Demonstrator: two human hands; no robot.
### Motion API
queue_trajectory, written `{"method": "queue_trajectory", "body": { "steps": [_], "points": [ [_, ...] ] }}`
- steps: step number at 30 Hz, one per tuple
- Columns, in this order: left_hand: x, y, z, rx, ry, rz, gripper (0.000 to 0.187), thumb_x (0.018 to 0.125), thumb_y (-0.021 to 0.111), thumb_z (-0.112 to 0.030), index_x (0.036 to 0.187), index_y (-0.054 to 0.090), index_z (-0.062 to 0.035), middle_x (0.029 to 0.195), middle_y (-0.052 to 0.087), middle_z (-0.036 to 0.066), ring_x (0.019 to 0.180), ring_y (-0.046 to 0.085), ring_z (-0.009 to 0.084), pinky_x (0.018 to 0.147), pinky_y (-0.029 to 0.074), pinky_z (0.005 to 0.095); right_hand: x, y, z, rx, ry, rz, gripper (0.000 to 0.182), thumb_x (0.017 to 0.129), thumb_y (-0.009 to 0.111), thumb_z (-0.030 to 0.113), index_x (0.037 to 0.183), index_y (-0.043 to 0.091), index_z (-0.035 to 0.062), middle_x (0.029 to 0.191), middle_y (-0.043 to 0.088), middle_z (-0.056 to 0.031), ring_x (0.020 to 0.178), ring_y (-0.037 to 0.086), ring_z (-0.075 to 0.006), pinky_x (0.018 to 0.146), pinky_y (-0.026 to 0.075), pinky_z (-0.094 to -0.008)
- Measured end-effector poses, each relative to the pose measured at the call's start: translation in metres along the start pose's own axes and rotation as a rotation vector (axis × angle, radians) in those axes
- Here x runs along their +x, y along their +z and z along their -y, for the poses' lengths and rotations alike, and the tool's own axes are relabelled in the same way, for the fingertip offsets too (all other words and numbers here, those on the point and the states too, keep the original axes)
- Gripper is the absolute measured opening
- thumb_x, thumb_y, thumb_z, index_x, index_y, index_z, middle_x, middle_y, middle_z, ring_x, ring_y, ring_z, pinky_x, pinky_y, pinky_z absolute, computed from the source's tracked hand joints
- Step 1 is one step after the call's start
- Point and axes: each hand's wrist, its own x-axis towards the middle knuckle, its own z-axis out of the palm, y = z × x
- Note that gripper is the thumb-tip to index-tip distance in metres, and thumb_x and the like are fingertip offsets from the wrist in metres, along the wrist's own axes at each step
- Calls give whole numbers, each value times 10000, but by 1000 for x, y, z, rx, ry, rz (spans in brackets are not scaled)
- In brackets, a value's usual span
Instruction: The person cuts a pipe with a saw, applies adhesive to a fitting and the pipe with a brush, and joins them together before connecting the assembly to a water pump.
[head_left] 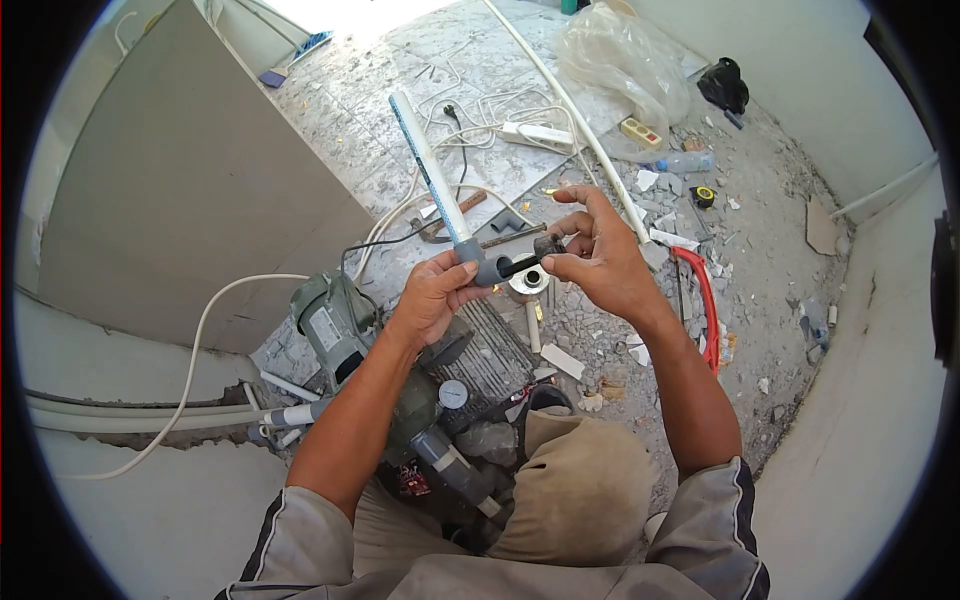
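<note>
My left hand (pixel 432 293) grips a grey plastic elbow fitting (pixel 487 266) joined to a white pipe (pixel 428 172) with blue print that points up and away. At the fitting's open end my right hand (pixel 592 255) pinches a small dark brush or applicator (pixel 523 263). A small open tin (pixel 528 282) shows just under my hands; I cannot tell which hand holds it. Below them a water pump (pixel 345 322) with a pressure gauge (pixel 453 393) and grey pipework (pixel 448 462) sits on the floor by my knee.
Rubble and chips litter the floor. A red hacksaw (pixel 705 300) lies to the right, with a tape measure (pixel 704 196), a plastic bottle (pixel 686 162) and a plastic bag (pixel 622 60) beyond. A long white pipe (pixel 570 115), a power strip (pixel 538 134) and cables lie ahead. A grey panel (pixel 180 190) stands left.
</note>
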Motion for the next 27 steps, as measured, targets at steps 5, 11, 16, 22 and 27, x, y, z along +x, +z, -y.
{"method": "queue_trajectory", "body": {
  "steps": [5, 11, 16, 22, 27],
  "points": [
    [3, 3, -2, -49, 17, -32, 290, 1009, 631, -113, 1253, 595, 37, 1188, 689, 131, 1061, 708, 202, 922, 624, 345, -15, 21, -40, 258, -89, -212, 666, 823, 760, -9, 1392, 415, -21, 1131, 664, -185, 898, 688, -142, 763, 576, -282],
    [5, -2, 1, -54, 21, -57, 303, 1008, 634, -114, 1265, 581, 39, 1185, 694, 140, 1065, 709, 210, 932, 622, 345, -35, 28, -41, -69, -248, -305, 645, 835, 751, -18, 1384, 413, -22, 1178, 636, -173, 945, 685, -162, 800, 574, -287],
    [11, -6, 5, -120, 9, -52, 290, 1012, 631, -123, 1255, 585, 30, 1182, 699, 140, 1068, 707, 211, 939, 619, 351, -46, 32, -58, 232, -77, -348, 660, 844, 737, -37, 1399, 380, -30, 1179, 632, -170, 949, 675, -146, 805, 570, -276],
    [17, -5, 13, -134, -18, -3, 268, 1019, 621, -132, 1240, 596, 17, 1178, 703, 133, 1064, 707, 208, 924, 618, 351, -54, 26, -80, 274, -20, -476, 638, 863, 727, -36, 1398, 380, -28, 1175, 620, -155, 934, 658, -127, 807, 567, -263],
    [22, 4, 33, -12, -128, 9, 273, 1007, 630, -140, 1229, 606, 17, 1141, 715, 122, 1022, 715, 194, 852, 616, 334, -49, 4, -99, 194, -22, -695, 606, 885, 710, -36, 1395, 383, -33, 1175, 598, -163, 912, 659, -135, 772, 586, -270]
  ]
}}
